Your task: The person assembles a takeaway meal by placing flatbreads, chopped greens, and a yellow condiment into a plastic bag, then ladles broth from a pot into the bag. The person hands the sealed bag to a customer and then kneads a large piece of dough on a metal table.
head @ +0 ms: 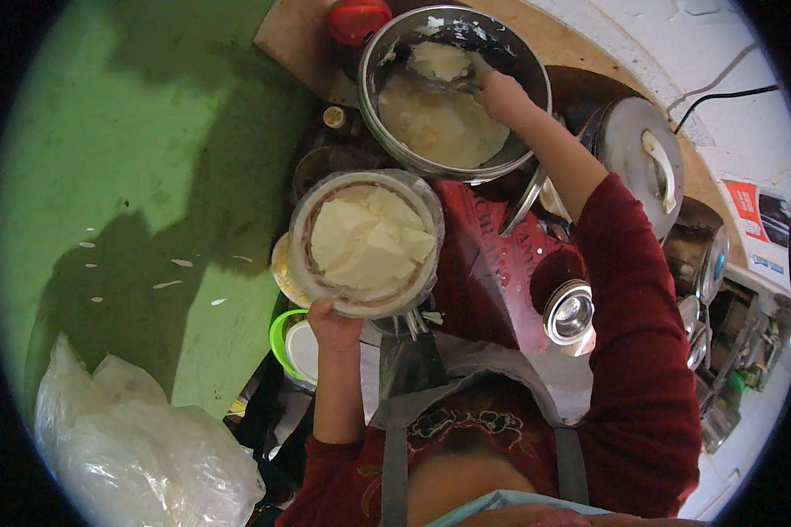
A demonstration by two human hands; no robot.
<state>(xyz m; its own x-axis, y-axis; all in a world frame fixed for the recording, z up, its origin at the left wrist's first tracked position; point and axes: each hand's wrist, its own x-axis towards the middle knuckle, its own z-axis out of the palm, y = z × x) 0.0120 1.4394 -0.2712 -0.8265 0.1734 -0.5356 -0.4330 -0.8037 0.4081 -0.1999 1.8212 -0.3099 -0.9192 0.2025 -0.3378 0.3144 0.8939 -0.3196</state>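
Note:
My left hand grips the near rim of a round bowl wrapped in clear plastic film. Pale, smooth curd, perhaps soft tofu, is heaped in the bowl. My right hand reaches into a deep metal pot and is closed on a ladle. More of the pale curd fills the ladle. Below it in the pot lies a pale, cloudy mass. White residue clings to the pot's far inner wall. The ladle's handle is mostly hidden by my right hand.
A metal lid with a white handle leans right of the pot. A red lidded container and a bottle cap are at its left. Nearer me are a small metal tin and a green-rimmed tub. A plastic bag sits lower left.

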